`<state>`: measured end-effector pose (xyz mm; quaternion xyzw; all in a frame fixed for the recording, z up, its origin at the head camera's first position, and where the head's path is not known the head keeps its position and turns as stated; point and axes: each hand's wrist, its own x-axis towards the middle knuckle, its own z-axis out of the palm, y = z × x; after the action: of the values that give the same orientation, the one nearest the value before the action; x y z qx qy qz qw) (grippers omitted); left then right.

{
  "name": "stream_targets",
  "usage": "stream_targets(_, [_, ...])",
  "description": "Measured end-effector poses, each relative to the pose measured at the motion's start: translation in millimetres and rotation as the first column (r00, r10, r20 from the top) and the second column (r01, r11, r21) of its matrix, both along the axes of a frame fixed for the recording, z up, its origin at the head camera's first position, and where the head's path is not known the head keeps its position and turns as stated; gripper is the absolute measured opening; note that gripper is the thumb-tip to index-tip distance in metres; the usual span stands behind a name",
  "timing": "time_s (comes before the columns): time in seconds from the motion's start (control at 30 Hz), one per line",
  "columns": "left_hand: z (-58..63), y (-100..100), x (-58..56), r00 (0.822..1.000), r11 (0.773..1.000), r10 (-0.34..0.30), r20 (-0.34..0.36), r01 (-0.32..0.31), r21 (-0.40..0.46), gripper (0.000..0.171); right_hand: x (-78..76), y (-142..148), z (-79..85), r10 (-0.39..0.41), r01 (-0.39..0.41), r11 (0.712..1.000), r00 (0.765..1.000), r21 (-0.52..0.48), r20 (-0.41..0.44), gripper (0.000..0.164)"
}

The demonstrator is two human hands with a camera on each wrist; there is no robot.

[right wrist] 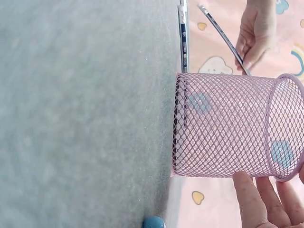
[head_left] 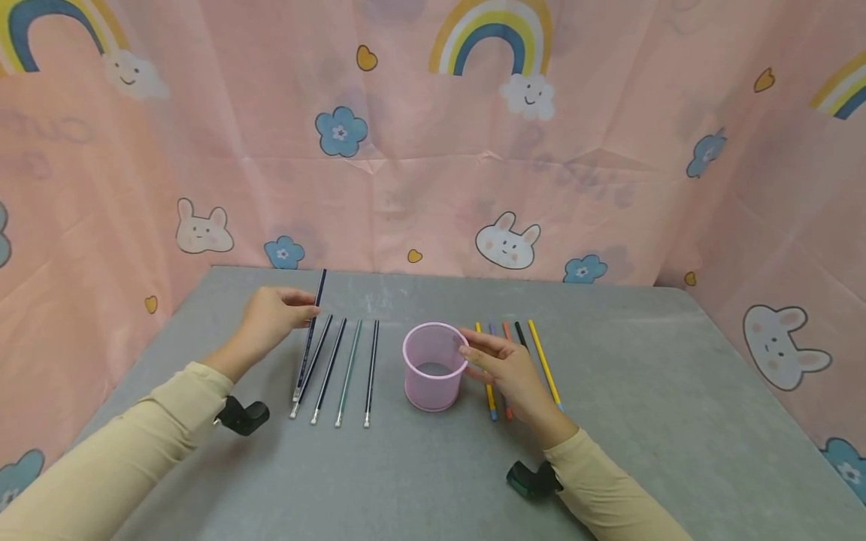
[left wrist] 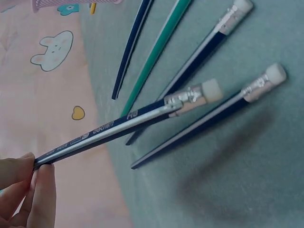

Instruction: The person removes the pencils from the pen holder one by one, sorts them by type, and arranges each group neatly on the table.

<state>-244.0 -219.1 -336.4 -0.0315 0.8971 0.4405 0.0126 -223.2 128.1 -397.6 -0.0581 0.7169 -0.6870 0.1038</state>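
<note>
My left hand [head_left: 271, 319] pinches a dark blue pencil [left wrist: 104, 130] near its upper end. The pencil slants with its white eraser end down, above the leftmost pencil [left wrist: 209, 116] of a row in the left wrist view. My right hand [head_left: 507, 368] holds a pink mesh pencil cup [head_left: 433, 387] by its right side, fingers at the rim and wall. The cup stands upright on the table, and its mesh wall [right wrist: 223, 126] fills much of the right wrist view.
Dark pencils and a green pencil [head_left: 349, 368] lie side by side left of the cup on the grey table [head_left: 676, 421]. Right of it lie several coloured pencils, including a yellow pencil [head_left: 544, 364], partly hidden by my right hand. A pink patterned curtain [head_left: 406, 188] hangs behind.
</note>
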Motion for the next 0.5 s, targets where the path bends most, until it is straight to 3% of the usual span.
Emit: stream_targets(0.5, [-7.1, -21, -11.1, 1.000, 0.992, 0.002, 0.025, 0.002, -0.129, 0.034, 0.2, 0, 0.4, 0.001, -0.001, 1.000, 1.000, -0.012, 0.003, 0.048])
